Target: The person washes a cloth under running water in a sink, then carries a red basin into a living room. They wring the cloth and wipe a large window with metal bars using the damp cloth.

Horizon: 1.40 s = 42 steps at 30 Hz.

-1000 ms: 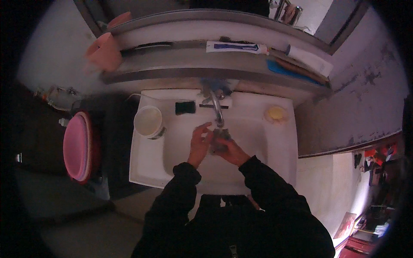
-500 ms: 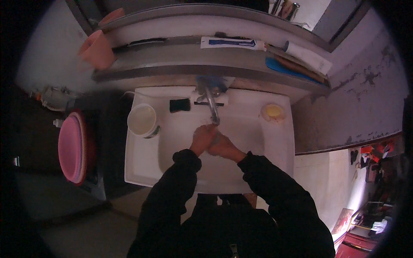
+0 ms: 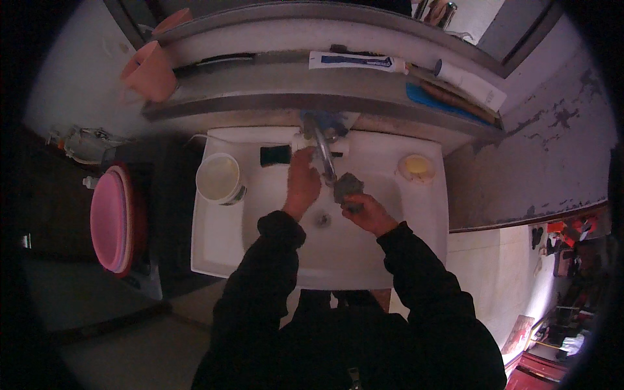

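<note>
My right hand (image 3: 367,213) pinches a grey crumpled wad (image 3: 349,188), which could be a scouring pad or a rag. The wad is just right of the spout of the metal tap (image 3: 323,149), above the white sink basin (image 3: 367,250). My left hand (image 3: 303,185) reaches along the left side of the tap with its fingers stretched toward the tap's base. Whether the fingertips touch it is too blurred to tell. A dark green sponge (image 3: 275,155) lies on the sink's back ledge, left of that hand.
A white bucket (image 3: 219,179) stands on the sink's left side, and a soap dish with yellow soap (image 3: 416,168) is on the right. Above runs a shelf (image 3: 279,84) with a toothpaste tube (image 3: 354,62) and a pink cup (image 3: 149,73). Pink basins (image 3: 108,222) lean at left.
My hands, together under the spout before, are now apart. The left has moved up beside the tap; the right has moved right, and the grey wad now shows in it.
</note>
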Available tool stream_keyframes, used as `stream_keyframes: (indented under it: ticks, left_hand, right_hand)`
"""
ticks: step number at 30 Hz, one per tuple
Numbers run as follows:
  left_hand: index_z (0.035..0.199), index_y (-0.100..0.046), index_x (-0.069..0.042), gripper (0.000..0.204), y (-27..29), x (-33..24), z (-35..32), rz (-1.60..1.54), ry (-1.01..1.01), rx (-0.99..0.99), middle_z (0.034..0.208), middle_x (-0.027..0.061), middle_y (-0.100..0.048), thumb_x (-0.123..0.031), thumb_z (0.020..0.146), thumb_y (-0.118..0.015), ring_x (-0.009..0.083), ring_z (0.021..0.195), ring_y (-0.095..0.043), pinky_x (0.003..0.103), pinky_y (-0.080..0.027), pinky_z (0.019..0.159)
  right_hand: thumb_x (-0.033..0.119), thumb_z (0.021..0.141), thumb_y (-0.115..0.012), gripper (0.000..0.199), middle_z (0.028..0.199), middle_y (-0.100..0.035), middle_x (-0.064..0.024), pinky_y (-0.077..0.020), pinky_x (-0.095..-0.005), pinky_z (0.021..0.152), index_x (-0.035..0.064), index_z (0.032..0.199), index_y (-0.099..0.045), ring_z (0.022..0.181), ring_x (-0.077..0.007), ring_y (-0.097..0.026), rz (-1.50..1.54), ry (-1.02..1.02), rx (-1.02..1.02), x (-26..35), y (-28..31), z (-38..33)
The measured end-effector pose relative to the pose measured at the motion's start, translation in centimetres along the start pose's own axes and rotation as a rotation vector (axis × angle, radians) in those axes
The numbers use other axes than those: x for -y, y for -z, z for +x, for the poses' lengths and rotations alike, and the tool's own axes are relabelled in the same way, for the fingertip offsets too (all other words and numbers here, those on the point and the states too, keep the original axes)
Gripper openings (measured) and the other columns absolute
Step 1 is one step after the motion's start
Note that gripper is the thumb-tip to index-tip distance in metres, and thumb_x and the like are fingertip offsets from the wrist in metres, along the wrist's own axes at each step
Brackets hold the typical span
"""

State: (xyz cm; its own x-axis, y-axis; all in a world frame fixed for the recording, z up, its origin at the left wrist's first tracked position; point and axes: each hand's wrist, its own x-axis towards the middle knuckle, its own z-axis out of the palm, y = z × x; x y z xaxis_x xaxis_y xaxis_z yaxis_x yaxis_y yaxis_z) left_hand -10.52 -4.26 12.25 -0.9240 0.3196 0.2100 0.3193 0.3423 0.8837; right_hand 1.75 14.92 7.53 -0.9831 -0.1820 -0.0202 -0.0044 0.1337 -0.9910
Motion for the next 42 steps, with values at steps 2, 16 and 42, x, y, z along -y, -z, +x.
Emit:
stream_keyframes:
  ticks: [2, 16, 42]
  left_hand:
    - [0.136, -0.048, -0.002, 0.058, -0.8, -0.8, -1.3, -0.152, 0.072, 0.133, 0.131, 0.0212, -0.049, 0.009, 0.08, -0.056, 0.04, 0.122, -0.049, 0.044, -0.041, 0.105]
    - [0.141, -0.049, -0.015, 0.069, 5.0, -4.7, -8.1, 0.001, -0.287, 0.662, 0.15, 0.0139, -0.042, -0.027, 0.08, -0.079, 0.0355, 0.141, -0.037, 0.047, -0.035, 0.114]
    - [0.106, -0.058, -0.007, 0.028, -3.3, -1.6, -8.4, -0.01, 0.366, -0.137, 0.085, 0.0076, -0.064, -0.015, 0.084, -0.073, 0.0195, 0.083, -0.062, 0.033, -0.05, 0.076]
  right_hand:
    - [-0.002, 0.09, -0.063, 0.026, 0.122, -0.058, -0.0077, -0.0517, -0.0339, 0.092, 0.0037, 0.116, -0.06, 0.104, -0.0205, -0.059, -0.156, -0.051, -0.014, 0.2, -0.2, -0.3]
    - [0.006, 0.089, -0.067, 0.026, 0.11, -0.059, -0.0036, -0.0495, -0.0371, 0.089, 0.0061, 0.114, -0.065, 0.102, -0.0217, -0.06, 0.433, -0.222, 0.44, 6.8, -3.1, -2.4]
    - [0.023, 0.084, -0.065, 0.023, 0.093, -0.067, -0.0169, -0.0495, -0.0476, 0.07, 0.0046, 0.097, -0.065, 0.082, -0.0382, -0.063, -0.624, 0.001, 0.153, 4.4, -7.0, 0.5]
